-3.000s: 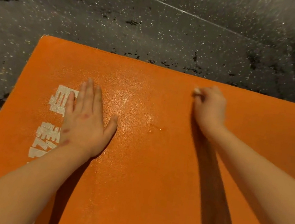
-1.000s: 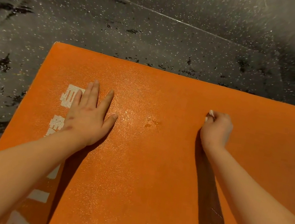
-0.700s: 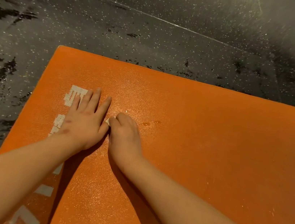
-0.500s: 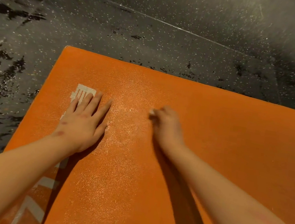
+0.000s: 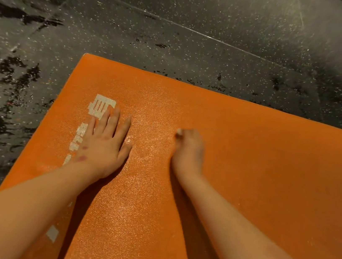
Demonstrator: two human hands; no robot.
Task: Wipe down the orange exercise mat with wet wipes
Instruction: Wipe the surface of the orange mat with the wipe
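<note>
Orange mat [image 5: 259,163] runs out past the right and bottom edges of the view, so its full extent is not seen; both forearms are cut off at the bottom edge too. White lettering [image 5: 100,106] along the mat's left side is partly covered by the left hand [image 5: 103,148] and its forearm, and the exposed pieces are too broken to read. Right hand [image 5: 187,151] blurred, fingers curled over the wet wipe [image 5: 179,131] so only a small white scrap shows at the fingertips; floor [image 5: 204,13] smeared and hazy toward the upper right corner.
</note>
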